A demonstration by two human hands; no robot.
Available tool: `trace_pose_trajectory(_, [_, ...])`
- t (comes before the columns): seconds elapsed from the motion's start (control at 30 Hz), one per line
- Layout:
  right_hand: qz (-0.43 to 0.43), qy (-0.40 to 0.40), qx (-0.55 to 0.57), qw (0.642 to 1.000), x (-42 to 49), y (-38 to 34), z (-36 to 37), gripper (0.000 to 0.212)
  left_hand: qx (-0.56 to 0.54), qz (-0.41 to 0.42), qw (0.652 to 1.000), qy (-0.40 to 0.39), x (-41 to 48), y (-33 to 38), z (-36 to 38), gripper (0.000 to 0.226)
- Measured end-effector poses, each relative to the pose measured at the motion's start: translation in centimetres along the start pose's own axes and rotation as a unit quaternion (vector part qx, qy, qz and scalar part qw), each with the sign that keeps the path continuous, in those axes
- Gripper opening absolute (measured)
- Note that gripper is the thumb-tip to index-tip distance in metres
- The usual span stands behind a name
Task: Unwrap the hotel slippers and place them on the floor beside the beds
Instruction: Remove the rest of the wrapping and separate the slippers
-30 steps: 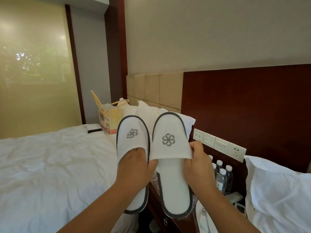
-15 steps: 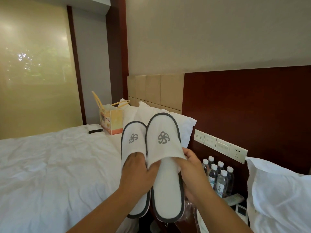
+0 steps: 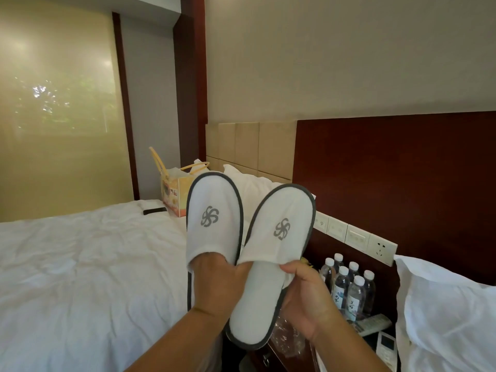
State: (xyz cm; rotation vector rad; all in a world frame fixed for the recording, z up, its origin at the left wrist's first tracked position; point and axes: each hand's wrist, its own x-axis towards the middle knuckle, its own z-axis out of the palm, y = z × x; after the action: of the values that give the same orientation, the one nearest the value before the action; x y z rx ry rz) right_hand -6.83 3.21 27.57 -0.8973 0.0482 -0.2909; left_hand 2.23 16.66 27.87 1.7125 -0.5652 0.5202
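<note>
Each hand grips one slipper – left hand [image 3: 214, 280] inside left slipper [image 3: 213, 218], right hand [image 3: 308, 296] clasping right slipper [image 3: 276, 237] – toes point up, floor unseen below

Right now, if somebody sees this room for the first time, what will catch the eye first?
First, the two white slippers with grey pinwheel logos, held up in the middle: the left hand is tucked inside one, the right hand grips the other. Next, the cluster of water bottles on the nightstand between the beds, low right. Then the yellow gift bag on the left bed.
</note>
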Motion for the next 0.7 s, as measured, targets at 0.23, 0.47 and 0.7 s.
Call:
trace_pose_trajectory(0.23, [0.008,0.075,-0.116,0.990,0.9,-1.9,0.7,0.035,-0.063,-0.008,0.998,0.017,0.2,0.9,0.2,0.042])
trace_pose_trajectory(0.47, [0.007,-0.018,-0.125,0.992,0.6,-2.0,1.0,0.051,-0.123,-0.069,0.989,0.043,0.5,2.2,-0.1,0.043])
trace_pose_trajectory(0.7, [-0.004,-0.002,-0.165,0.986,0.5,0.6,2.5,0.029,-0.320,-0.247,0.914,0.017,1.4,1.6,0.3,0.026])
